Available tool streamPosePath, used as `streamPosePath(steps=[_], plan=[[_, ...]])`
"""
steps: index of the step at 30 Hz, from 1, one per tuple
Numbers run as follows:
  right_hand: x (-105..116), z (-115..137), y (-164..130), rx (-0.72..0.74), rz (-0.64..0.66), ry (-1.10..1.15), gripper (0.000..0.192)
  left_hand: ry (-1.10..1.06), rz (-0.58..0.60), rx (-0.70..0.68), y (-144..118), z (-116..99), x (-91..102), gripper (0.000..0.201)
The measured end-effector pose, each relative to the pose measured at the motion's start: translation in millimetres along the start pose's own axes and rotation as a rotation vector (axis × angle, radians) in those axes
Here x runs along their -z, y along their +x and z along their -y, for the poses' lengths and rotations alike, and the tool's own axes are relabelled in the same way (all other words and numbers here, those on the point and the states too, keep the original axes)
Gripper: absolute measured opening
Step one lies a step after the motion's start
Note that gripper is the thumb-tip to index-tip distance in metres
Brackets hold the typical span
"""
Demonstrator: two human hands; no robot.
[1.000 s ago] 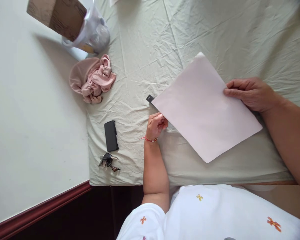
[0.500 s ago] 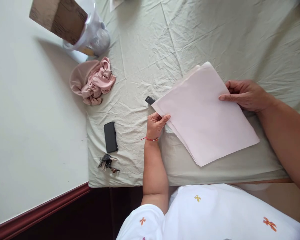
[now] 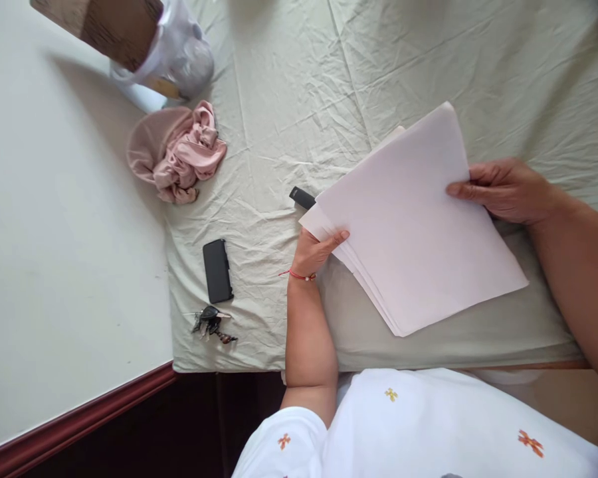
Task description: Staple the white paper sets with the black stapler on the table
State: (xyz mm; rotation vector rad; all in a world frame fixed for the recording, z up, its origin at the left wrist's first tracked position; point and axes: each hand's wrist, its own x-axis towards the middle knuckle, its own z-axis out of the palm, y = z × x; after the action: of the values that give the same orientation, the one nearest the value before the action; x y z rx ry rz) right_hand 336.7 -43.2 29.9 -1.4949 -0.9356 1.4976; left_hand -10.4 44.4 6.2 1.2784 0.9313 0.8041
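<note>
A pale green sheet (image 3: 289, 99) covers the bed and lies creased all over, reaching to the near edge, where a white wall (image 3: 64, 252) meets it on the left. On that sheet, in front of the person, sits a stack of pale pink paper (image 3: 418, 232), turned at an angle so one corner points toward the body and another toward the far side. The top leaves are fanned a little apart from the ones under them along the left and near edges.

The right hand (image 3: 503, 191) grips the far right edge of the stack, thumb on top and fingers curled beneath, closed on the paper. The left hand (image 3: 316, 251) holds the left corner, thumb stretched over the top leaf and the other fingers tucked under the pile, pinching it.

A crumpled pink cloth (image 3: 179, 153) lies well to the left, near a clear plastic bag (image 3: 179, 56) and a brown box (image 3: 104, 23) at the top. A black phone (image 3: 217, 269) rests on the sheet left of the left wrist, with a bunch of keys (image 3: 212, 324) just below it. A small black object (image 3: 301, 197) pokes out from under the stack's left corner.

The leaves are already sliding out of line, so a loose grip at either side could let them splay or slip off the near edge of the bed. A hard pinch could crease a corner. The black object under the corner may also catch the bottom leaves.
</note>
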Motion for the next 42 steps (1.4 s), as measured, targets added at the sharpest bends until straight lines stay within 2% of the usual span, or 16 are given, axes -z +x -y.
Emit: streamPosePath(steps=[4,9,18,26,32,38,42], plan=[[-2,0,0,0.006,-0.072,0.015,0.048,-0.005,0.007,0.015,-1,-4,-1.2,0.058],[-5,0,1,0.109,-0.165,0.036,0.045,-0.003,0.023,0.015,0,-7,-1.4,0.058],[-4,-4,2,0.058,-0.125,0.025,0.038,0.014,0.022,0.005,3,-1,1.0,0.057],[-2,-6,2,0.075,-0.08,0.051,0.036,-0.109,-0.008,0.06,0,4,9.4,0.061],[-3,-6,3,0.068,-0.1,0.084,0.037,-0.111,-0.027,0.084,1,4,7.7,0.054],[-2,-6,3,0.107,-0.127,0.044,0.038,-0.123,-0.04,0.08,3,1,5.2,0.061],[-2,-6,3,0.113,-0.116,0.028,0.036,-0.11,-0.028,0.069,3,2,6.4,0.056]])
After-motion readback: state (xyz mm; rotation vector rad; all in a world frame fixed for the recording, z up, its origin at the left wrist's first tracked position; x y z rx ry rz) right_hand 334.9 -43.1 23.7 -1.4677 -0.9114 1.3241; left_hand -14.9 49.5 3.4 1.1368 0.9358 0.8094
